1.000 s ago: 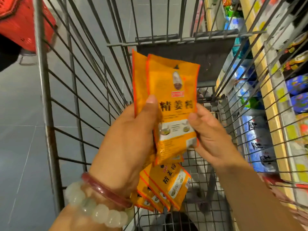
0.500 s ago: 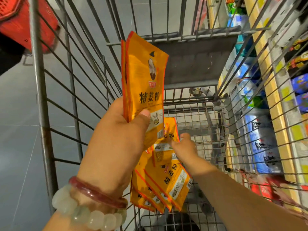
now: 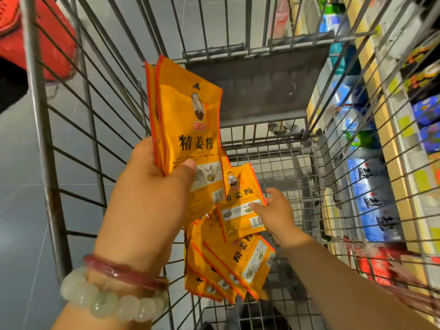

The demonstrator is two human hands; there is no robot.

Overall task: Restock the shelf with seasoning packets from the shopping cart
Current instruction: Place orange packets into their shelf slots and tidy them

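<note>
From the head camera, the left hand (image 3: 145, 201) is raised over the shopping cart (image 3: 281, 163) and grips a small stack of orange seasoning packets (image 3: 188, 129) held upright, thumb pressed across the front of the nearest one and the fingers wrapped behind. At least two packets show at the stack's left edge; how many lie behind cannot be counted. Two bracelets circle that wrist, a dark red bangle (image 3: 123, 272) and a string of pale green beads (image 3: 107, 303).

The right hand (image 3: 278, 215) reaches down into the cart and pinches a single packet (image 3: 240, 206) by its right edge, thumb on the printed face, the other fingers hidden behind it. This packet is tilted and sits just above a loose pile of more packets (image 3: 233, 265) fanned out on the cart's wire floor; whether it touches the pile is hard to say.

The lower part of the pile is cut off by the left forearm and the cart wires. Through the cart's right side stands the shelf (image 3: 390, 148), with blue bags (image 3: 371, 201) and dark packages blurred by the wire grid. A red basket (image 3: 45, 41) shows at the top left, partly out of frame.
</note>
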